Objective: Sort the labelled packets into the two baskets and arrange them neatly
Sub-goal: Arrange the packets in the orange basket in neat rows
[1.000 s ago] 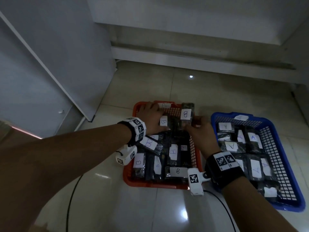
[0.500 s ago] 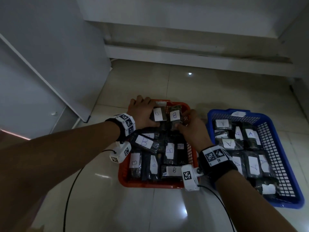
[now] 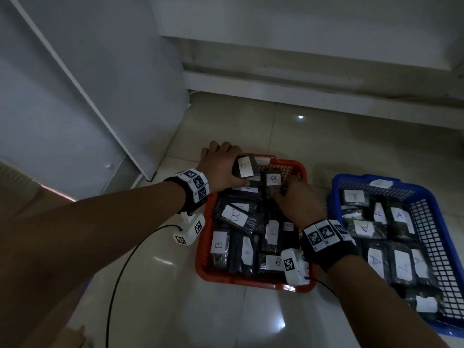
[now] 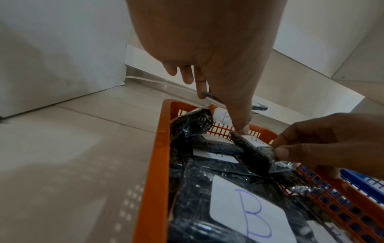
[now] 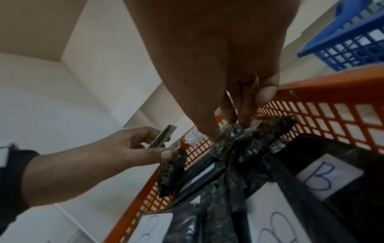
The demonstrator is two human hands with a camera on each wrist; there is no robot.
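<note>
Both hands (image 3: 221, 169) (image 3: 296, 202) shifted left, B packet (image 3: 246, 167) tilted

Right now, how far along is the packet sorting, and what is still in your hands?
Sorting looks nearly done: the orange basket shows only B labels and the blue basket only A labels, none loose on the floor. In hand: the left hand holds a B packet above the far end; the right hand pinches another B packet there. Left: seat both and straighten the tilted B packets.
</note>
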